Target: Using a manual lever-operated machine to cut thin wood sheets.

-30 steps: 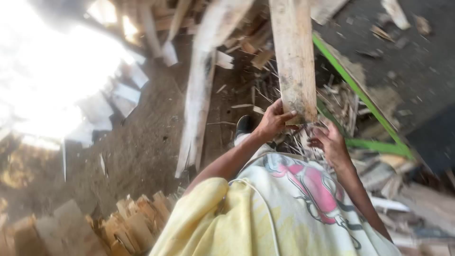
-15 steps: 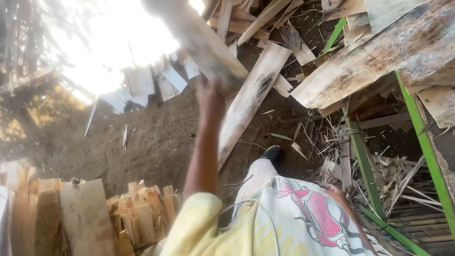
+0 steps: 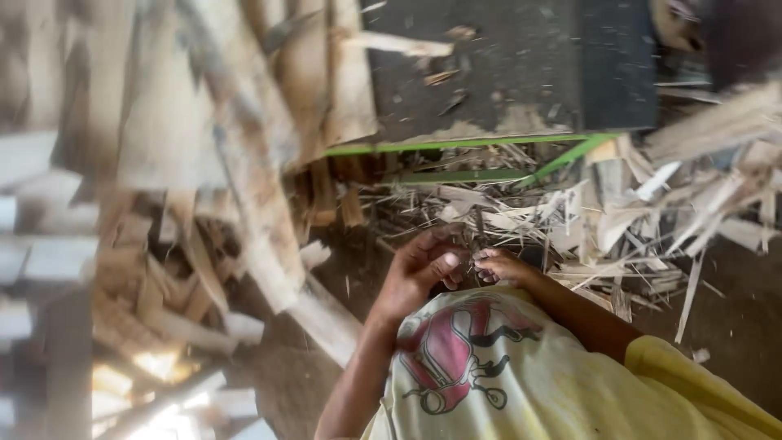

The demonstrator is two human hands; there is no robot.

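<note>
Seemingly, from the head view, a thin dark stick (image 3: 479, 236) is pinched between the curled fingers of the left hand (image 3: 423, 273) and right hand (image 3: 498, 265), above the wood splinters (image 3: 570, 220); it is best gripped firmly and kept away from the green frame (image 3: 464, 147)

Long pale plank (image 3: 269, 236) runs diagonally down the left, blurred, lower end on the dirt floor (image 3: 733, 301). Behind it, wide flat boards (image 3: 326, 73) lean side by side. Green metal frame (image 3: 464, 147): two bars across the middle, meeting at the right. Dark flat surface (image 3: 521, 65) above the frame, a few wood chips on it. Heap of thin splinters and offcuts (image 3: 619, 220) right of centre, under and beside the frame. Short chopped wood pieces (image 3: 163, 301) piled lower left.
</note>
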